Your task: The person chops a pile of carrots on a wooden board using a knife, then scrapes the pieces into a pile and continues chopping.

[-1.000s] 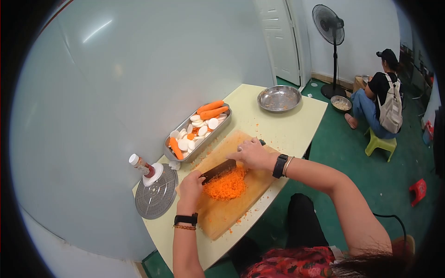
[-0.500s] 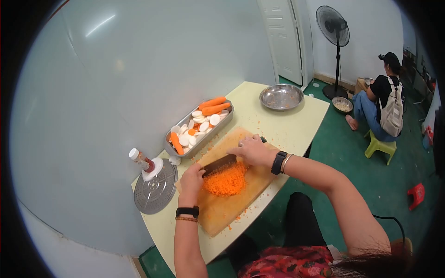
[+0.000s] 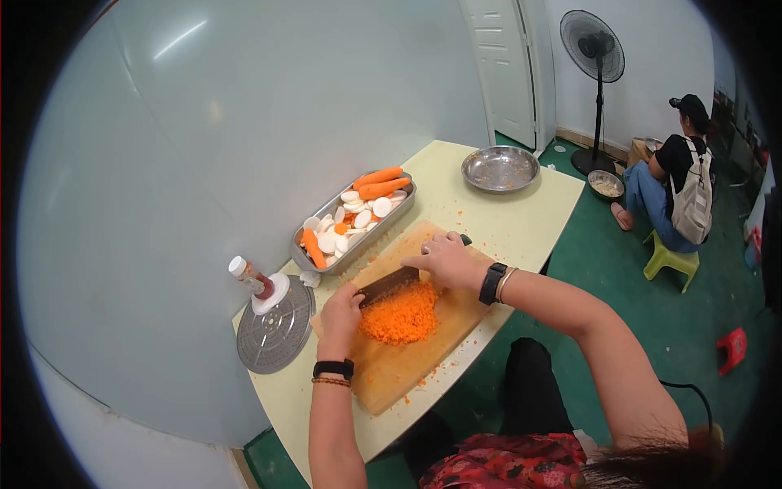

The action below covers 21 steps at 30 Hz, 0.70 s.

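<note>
My right hand (image 3: 450, 262) is closed round the handle of a kitchen knife (image 3: 389, 285), whose dark end pokes out beyond the fingers. At the blade's other end, my left hand (image 3: 339, 316) pinches the tip. Finely chopped carrot (image 3: 401, 316) lies in an orange heap against the blade, on the near side. Under it all is a wooden cutting board (image 3: 383, 379), with loose carrot bits scattered over it and along its edge.
Behind the board, a metal tray (image 3: 358, 243) holds whole carrots and white slices. A steel bowl (image 3: 500, 169) stands at the table's far end. A grey perforated disc (image 3: 275, 334) and a bottle (image 3: 251, 277) sit left. Beyond, a person (image 3: 683, 175) sits on a green stool near a fan (image 3: 593, 47).
The whole view has shifted slightly. Both hands keep their hold on the knife, and the blade stays behind the carrot heap with little visible movement.
</note>
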### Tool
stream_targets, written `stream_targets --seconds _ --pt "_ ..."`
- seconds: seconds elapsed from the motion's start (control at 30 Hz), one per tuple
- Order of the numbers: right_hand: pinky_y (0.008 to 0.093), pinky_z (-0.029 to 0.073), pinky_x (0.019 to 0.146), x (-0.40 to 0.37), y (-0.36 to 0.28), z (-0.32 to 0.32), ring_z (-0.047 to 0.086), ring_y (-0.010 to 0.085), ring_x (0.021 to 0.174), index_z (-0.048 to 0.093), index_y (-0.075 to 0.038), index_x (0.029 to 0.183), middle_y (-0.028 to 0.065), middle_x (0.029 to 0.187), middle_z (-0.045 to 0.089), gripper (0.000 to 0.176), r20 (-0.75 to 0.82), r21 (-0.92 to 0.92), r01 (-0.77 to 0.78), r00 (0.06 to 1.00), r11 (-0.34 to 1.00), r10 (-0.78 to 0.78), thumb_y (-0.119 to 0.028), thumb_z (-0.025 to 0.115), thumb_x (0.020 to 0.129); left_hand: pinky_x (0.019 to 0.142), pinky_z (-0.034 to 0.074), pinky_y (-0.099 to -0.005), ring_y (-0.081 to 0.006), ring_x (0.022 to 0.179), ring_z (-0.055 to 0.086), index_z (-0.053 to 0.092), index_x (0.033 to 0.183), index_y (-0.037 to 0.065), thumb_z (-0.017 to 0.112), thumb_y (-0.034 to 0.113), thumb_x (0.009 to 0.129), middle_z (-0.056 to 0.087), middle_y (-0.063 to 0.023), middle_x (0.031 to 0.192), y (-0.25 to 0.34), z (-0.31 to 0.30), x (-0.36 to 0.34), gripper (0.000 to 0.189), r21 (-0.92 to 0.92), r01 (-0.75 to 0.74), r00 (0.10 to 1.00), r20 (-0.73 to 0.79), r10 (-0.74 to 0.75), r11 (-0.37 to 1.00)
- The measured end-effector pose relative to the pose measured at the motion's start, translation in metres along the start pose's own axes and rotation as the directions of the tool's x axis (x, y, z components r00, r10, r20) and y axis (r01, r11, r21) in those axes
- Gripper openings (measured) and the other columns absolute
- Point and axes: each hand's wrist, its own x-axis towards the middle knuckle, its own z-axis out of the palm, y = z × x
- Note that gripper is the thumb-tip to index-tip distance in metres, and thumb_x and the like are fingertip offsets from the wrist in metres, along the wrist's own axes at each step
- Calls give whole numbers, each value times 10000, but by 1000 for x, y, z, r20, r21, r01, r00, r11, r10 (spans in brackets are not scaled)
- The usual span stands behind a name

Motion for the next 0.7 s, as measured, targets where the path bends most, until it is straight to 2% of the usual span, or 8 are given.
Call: stream_targets --seconds 0.1,0.2,0.27,0.33,0.43,0.5,0.63,0.7 --pt "407 356 837 5 6 -5 555 218 965 582 -364 1283 20 931 609 499 24 19 -9 1000 1000 9 -101 538 862 653 476 -418 -377 741 608 637 885 26 690 132 821 626 -196 782 2 -9 6 135 -97 0 999 46 5 995" --pt "412 355 847 12 9 -9 555 222 971 580 -353 1283 22 932 608 484 40 13 -36 999 999 36 -101 525 874 655 476 -418 -358 722 614 634 880 10 689 121 821 628 -194 777 -2 -9 18 138 -163 -76 997 -37 71 984" --pt "415 357 852 18 13 -6 555 223 979 578 -349 1285 25 935 608 480 18 38 -58 998 998 58 -99 517 880 661 472 -411 -358 724 607 623 882 -5 686 108 820 624 -205 792 -3 -6 25 144 -171 -77 997 -33 73 982" --pt "417 361 855 23 19 2 553 224 993 577 -348 1280 31 933 605 475 -24 -32 -39 999 999 39 -99 524 879 665 470 -409 -370 739 599 613 877 -9 684 103 820 619 -213 801 -7 3 34 144 -177 -96 995 -55 88 980" --pt "410 358 839 21 18 9 548 215 983 571 -357 1280 22 923 593 493 -37 -77 -18 999 997 15 -102 547 859 674 467 -410 -389 767 589 593 867 -15 677 87 820 608 -223 816 -6 9 32 140 -129 -41 999 4 41 991" --pt "400 350 810 17 19 16 543 196 949 561 -372 1287 2 909 573 531 -62 -74 2 998 997 -6 -101 573 830 676 466 -413 -398 772 583 582 861 -18 674 80 821 604 -224 815 -8 10 29 140 -152 -67 998 7 69 986" --pt "395 346 805 -2 11 1 537 193 948 554 -368 1297 -6 891 571 538 2 -48 32 999 998 -32 -106 585 828 670 464 -407 -393 756 577 572 854 -19 669 76 824 597 -219 802 -7 4 12 139 -153 -106 991 63 117 982" --pt "394 347 797 -12 7 -7 535 192 943 551 -368 1302 -7 884 571 545 31 -13 37 999 999 -36 -105 591 826 679 467 -428 -402 788 584 579 859 -5 668 101 829 600 -216 819 0 -4 2 142 -169 -62 990 112 81 984"
